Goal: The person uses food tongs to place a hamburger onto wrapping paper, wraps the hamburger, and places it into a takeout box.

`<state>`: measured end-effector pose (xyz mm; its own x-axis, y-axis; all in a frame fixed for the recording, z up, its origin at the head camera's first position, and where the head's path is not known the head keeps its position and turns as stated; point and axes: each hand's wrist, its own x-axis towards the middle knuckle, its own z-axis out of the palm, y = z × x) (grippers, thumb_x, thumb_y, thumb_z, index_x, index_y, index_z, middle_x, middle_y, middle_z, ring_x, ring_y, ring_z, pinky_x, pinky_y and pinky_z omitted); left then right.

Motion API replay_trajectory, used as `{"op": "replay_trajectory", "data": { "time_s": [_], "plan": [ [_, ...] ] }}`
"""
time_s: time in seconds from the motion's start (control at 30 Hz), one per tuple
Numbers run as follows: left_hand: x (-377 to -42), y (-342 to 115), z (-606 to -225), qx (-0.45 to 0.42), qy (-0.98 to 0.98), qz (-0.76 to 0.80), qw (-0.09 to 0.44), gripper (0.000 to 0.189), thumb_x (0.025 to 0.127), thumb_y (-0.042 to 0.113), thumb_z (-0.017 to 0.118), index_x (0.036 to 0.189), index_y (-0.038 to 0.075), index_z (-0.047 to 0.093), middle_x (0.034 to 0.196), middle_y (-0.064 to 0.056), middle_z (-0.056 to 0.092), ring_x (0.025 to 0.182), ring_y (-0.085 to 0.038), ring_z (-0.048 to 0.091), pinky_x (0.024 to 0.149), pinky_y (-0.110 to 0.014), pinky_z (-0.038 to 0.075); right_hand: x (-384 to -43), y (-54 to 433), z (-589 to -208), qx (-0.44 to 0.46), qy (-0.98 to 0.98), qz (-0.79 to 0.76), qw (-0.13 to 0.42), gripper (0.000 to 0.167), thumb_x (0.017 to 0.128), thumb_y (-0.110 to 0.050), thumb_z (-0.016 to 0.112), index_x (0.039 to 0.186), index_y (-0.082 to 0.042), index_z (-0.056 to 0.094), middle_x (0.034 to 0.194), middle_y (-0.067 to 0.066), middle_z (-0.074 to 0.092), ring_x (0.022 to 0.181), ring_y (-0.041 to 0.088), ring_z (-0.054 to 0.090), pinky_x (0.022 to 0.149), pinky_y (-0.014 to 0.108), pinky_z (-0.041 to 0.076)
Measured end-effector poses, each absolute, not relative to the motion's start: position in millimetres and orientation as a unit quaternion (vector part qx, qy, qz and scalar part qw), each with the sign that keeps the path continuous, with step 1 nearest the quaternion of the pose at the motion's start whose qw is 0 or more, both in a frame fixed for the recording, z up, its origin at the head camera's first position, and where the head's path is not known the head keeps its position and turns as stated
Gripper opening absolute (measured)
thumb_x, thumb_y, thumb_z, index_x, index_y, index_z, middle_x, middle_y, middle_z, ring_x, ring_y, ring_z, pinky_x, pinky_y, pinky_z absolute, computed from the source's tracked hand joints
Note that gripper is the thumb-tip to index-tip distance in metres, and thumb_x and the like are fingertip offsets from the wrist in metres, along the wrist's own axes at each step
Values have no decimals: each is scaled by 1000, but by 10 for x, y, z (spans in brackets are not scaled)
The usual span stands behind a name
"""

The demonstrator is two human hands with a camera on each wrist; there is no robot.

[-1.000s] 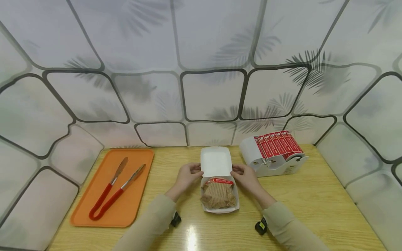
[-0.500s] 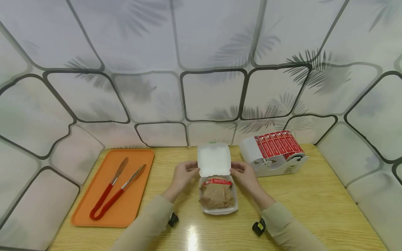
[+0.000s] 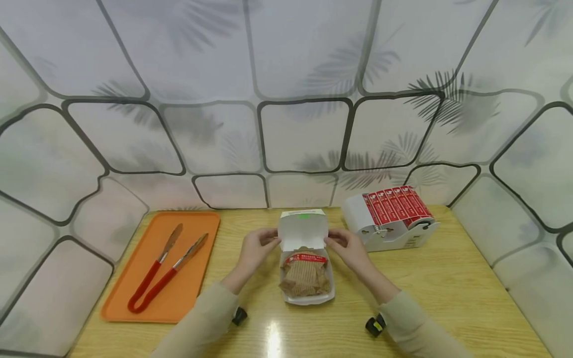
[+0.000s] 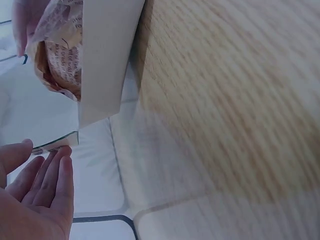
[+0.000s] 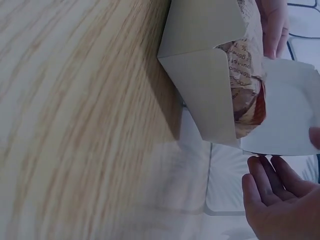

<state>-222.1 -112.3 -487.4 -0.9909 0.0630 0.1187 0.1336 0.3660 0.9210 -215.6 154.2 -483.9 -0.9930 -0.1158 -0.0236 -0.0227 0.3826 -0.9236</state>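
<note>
In the head view a white clamshell burger box [image 3: 309, 300] stands on the wooden table, its lid [image 3: 303, 233] raised at the back. Inside its base lies a burger in brown printed paper [image 3: 305, 278] with a red label strip across it. My left hand [image 3: 255, 252] pinches the lid's left edge, thumb inside and fingers behind. On the opposite edge my right hand [image 3: 352, 252] pinches the lid the same way. The right wrist view shows that hand [image 5: 285, 205] beside the lid, fingers behind it. Paper bulges above the box wall [image 4: 107, 60] in the left wrist view.
An orange tray [image 3: 179, 308] at the left carries red-handled tongs [image 3: 152, 278]. At the back right, near the right hand, stands a white holder [image 3: 389, 241] with several red-and-white folded cartons [image 3: 396, 205]. A patterned wall panel [image 3: 304, 136] closes off the table's back.
The lid has tilted forward over the burger, its front flap now showing at the top. Both hands have stayed on its edges, and the box has shifted slightly left.
</note>
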Motion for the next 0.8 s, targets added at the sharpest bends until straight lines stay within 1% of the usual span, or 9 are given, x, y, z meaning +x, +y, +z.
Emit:
{"op": "replay_trajectory", "data": {
  "time_s": [0.17,0.33,0.4,0.47,0.57,0.63,0.73,0.8],
  "plan": [
    [-2131,-1147,-4808,-82,-830,-551,30,23,95,-3,74,117,-9,75,116,-26,78,103,-39,78,94,-42,66,-2097,1621,-4781,-90,839,-531,74,49,106,-23,64,142,9,59,133,28,70,123,41,69,108,52,58],
    [-2022,-1162,-4789,-104,-837,-536,24,27,96,-2,74,122,-6,74,120,-23,78,110,-37,77,97,-43,65,-1993,1697,-4754,-123,846,-512,89,52,112,-27,52,146,12,53,143,32,63,134,48,61,115,60,52],
    [-1977,-1161,-4787,-110,-843,-526,21,28,96,-1,74,124,-4,74,123,-21,77,112,-37,77,99,-45,64,-1951,1716,-4748,-122,847,-509,91,54,114,-28,46,147,14,51,147,34,59,138,51,56,118,64,47],
    [-1935,-1159,-4788,-113,-846,-520,20,30,96,-1,74,126,-2,74,126,-20,77,114,-36,76,101,-47,63,-1919,1730,-4743,-121,849,-506,93,55,115,-29,44,148,14,50,150,35,56,141,52,53,120,65,44],
    [-1875,-1158,-4785,-121,-848,-516,19,32,96,-3,73,128,-2,73,129,-21,75,117,-38,74,105,-51,61,-1886,1749,-4736,-135,849,-504,87,52,114,-27,46,147,13,52,148,34,58,140,51,55,119,64,46],
    [-1836,-1158,-4785,-129,-849,-512,19,35,95,-5,72,130,-3,71,131,-22,74,119,-40,73,106,-52,60,-1868,1768,-4739,-157,849,-499,79,49,114,-24,48,146,13,54,146,33,60,137,50,58,116,62,50],
    [-1775,-1163,-4788,-146,-853,-501,22,38,94,-9,69,132,-4,69,133,-23,73,121,-41,72,107,-52,59,-1827,1792,-4745,-187,849,-490,67,45,112,-20,53,143,12,57,142,30,64,133,47,62,112,57,55],
    [-1733,-1169,-4796,-155,-856,-493,25,41,94,-13,66,134,-5,68,135,-23,72,122,-41,71,107,-52,59,-1792,1809,-4753,-201,850,-484,63,44,111,-20,56,143,10,58,142,28,65,132,46,63,110,56,56]
  ]
}}
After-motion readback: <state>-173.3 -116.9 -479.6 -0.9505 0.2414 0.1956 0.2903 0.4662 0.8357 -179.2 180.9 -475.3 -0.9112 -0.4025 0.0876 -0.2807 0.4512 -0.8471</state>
